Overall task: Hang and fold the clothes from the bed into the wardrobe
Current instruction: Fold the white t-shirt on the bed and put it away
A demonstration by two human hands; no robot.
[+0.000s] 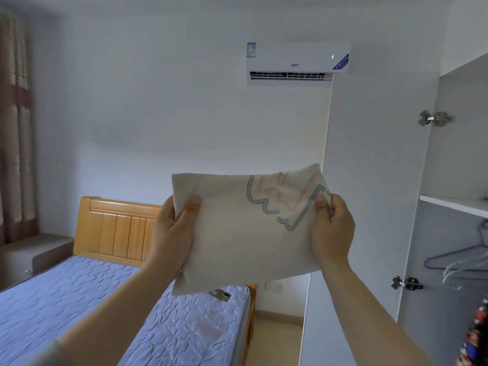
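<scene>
A folded cream garment (245, 233) with wavy blue and orange lines printed on its upper right is held up in the air in front of me. My left hand (173, 228) grips its left edge, thumb on top. My right hand (332, 228) pinches its right edge at the print. The bed (79, 299) with a blue quilted mattress lies below and to the left. The open wardrobe (449, 202) stands at the right, with a white shelf and several hangers (464, 260) on a rail inside.
The wardrobe's open white door (369, 180) stands just right of the garment. A wooden headboard (116, 228) backs the bed. An air conditioner (295, 63) hangs on the far wall. A colourful patterned garment (478, 336) shows at the lower right edge. Curtains hang at far left.
</scene>
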